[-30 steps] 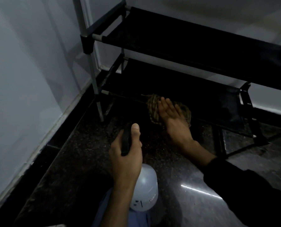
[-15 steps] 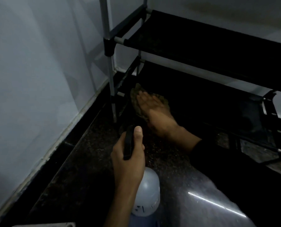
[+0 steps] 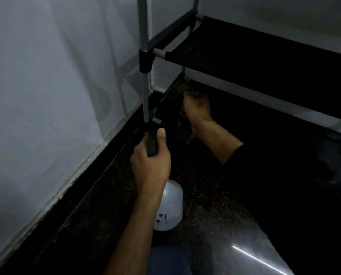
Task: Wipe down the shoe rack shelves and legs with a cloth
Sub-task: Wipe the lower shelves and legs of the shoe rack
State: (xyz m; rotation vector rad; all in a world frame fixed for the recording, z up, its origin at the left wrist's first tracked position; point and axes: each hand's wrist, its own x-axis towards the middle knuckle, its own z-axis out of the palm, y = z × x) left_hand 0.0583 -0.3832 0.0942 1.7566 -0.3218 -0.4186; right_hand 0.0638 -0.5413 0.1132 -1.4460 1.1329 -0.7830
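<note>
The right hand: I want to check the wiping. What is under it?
The mottled cloth lies under the right hand, pressed against the lower shelf at its left end. The shelf fabric beneath the cloth is covered.

Dark speckled floor runs under everything here, glossy enough to throw back a thin white streak of light off to the right of the left hand. The shoe rack stands on it in the corner, its grey front post coming down just beyond that hand. Lower shelf, black fabric, sits under the right hand, with the brown cloth pressed onto its left end. Upper shelf hangs above that hand, bare black fabric.
</note>
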